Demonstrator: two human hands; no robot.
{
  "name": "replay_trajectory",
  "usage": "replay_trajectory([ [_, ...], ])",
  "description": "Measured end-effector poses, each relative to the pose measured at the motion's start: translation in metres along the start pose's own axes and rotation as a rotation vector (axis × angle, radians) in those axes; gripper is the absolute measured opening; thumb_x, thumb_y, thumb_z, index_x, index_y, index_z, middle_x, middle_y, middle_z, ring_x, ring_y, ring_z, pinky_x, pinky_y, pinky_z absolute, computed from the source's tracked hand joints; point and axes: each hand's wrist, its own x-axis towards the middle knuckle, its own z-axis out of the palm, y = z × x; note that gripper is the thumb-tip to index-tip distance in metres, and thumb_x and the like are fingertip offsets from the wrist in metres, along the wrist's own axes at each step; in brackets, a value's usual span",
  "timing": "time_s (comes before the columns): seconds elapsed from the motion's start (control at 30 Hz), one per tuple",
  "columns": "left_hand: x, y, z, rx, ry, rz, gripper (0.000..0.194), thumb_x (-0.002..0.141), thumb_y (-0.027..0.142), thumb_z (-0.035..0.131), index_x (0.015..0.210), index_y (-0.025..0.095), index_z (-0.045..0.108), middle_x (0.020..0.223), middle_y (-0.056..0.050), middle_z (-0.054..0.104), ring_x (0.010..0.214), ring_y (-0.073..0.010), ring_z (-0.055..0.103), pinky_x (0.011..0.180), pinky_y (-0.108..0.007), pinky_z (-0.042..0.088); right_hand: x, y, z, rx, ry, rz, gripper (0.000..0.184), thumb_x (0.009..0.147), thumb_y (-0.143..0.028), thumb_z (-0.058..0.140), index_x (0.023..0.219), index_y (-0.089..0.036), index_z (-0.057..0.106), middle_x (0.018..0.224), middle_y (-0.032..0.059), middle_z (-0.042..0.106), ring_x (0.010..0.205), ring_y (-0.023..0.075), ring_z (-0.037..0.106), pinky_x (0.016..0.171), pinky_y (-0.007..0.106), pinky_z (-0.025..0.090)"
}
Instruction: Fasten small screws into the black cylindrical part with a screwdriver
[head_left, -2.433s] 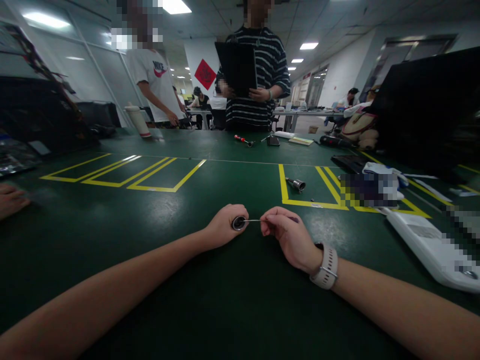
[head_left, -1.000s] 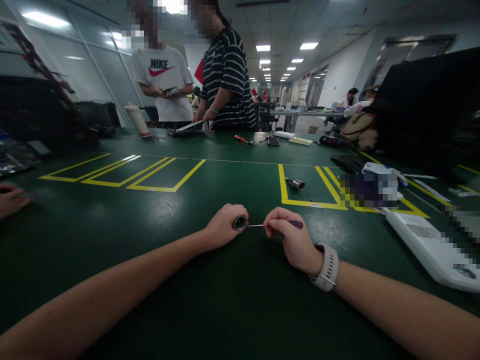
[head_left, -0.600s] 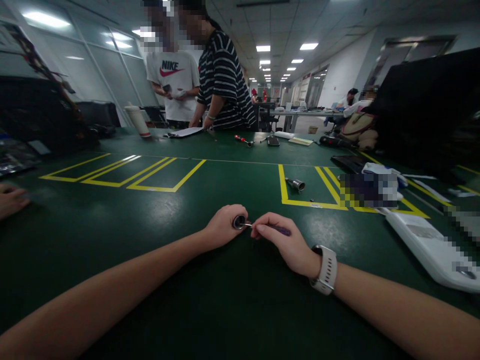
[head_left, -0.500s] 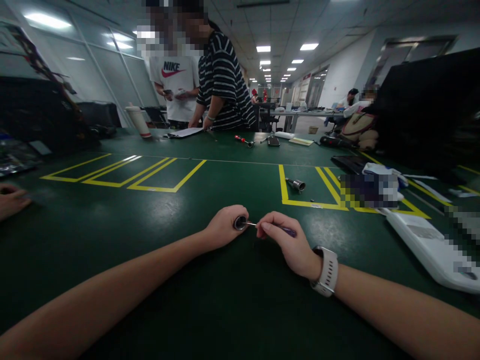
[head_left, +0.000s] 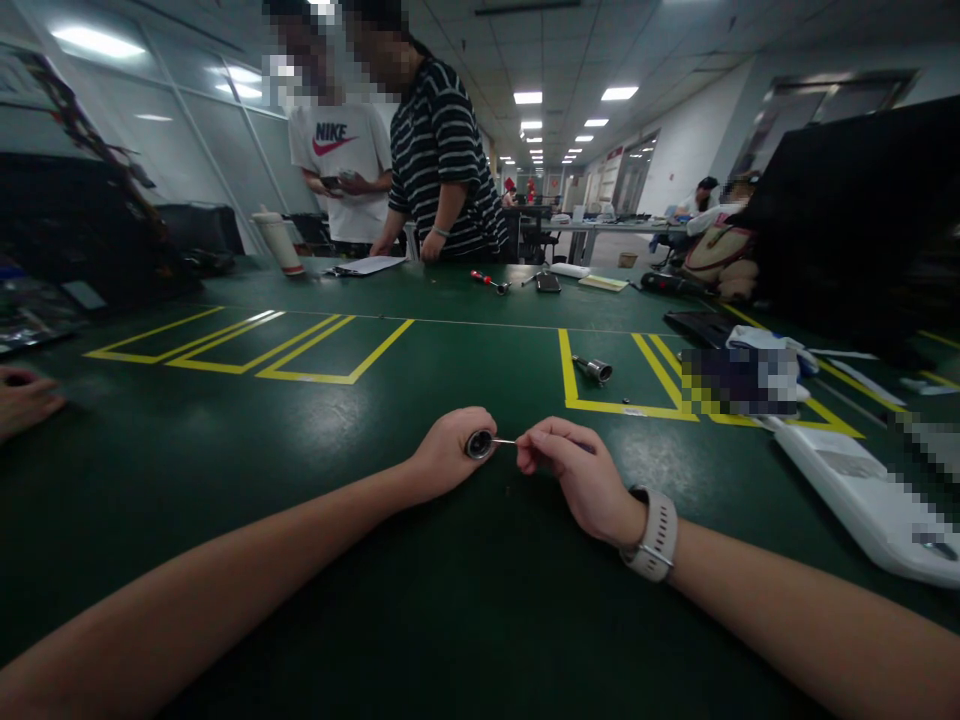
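My left hand (head_left: 442, 462) is wrapped around a round, hollow metal part (head_left: 478, 446), its open end turned toward me. Only the rim and dark inside of that part show; the rest is inside my fist. Between thumb and fingers, my right hand (head_left: 583, 478) grips a small screwdriver (head_left: 505, 441). Its thin shaft points left and meets the side of the metal part near the rim, and the handle is mostly covered by my fingers. Farther off, a similar metal piece (head_left: 595, 370) with a wide open end lies inside a yellow-taped box, near a tiny dark bit (head_left: 625, 401).
Yellow tape (head_left: 307, 378) marks boxes on the green table (head_left: 480, 620). A white device (head_left: 855, 500) lies at right, beside a pale cloth (head_left: 765, 345). A cup (head_left: 279, 243) and a red-handled tool (head_left: 487, 281) are farther back. Another person's hand (head_left: 28, 400) rests at far left; two people stand opposite.
My right hand has turned slightly about the screwdriver, its fingers now covering more of the handle. The left hand stays nearly still. The two people opposite have shifted a little left.
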Motion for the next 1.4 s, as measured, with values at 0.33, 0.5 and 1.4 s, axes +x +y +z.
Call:
replay_trajectory([
  [0.33,0.001,0.001,0.000,0.094,-0.022,-0.034,0.010,0.075,0.014,0.052,0.066,0.016,0.049,0.065,0.002,0.049,0.063,-0.0117,0.047,0.058,-0.024,0.035,-0.010,-0.014,0.009,-0.457,0.027,-0.171,0.018,0.082,-0.022,0.049,0.071,-0.018,0.062,0.070,0.0016,0.059,0.068,0.0148,0.054,0.066,0.030,0.042],
  [0.5,0.001,0.002,0.000,0.130,-0.022,-0.020,0.009,0.075,0.013,0.052,0.067,0.016,0.050,0.065,0.001,0.051,0.064,-0.0123,0.048,0.061,-0.025,0.036,-0.009,-0.013,0.006,-0.420,-0.031,-0.137,0.018,0.083,-0.023,0.048,0.072,-0.018,0.061,0.070,0.0015,0.059,0.067,0.0146,0.054,0.065,0.030,0.042],
  [1.4,0.000,0.001,0.001,0.042,-0.021,-0.013,0.010,0.074,0.012,0.050,0.066,0.016,0.048,0.065,0.002,0.050,0.062,-0.0112,0.048,0.058,-0.023,0.036,0.001,0.000,-0.002,0.081,0.026,0.056,0.016,0.077,-0.022,0.053,0.068,-0.016,0.064,0.065,0.0011,0.059,0.062,0.0129,0.053,0.061,0.028,0.041],
])
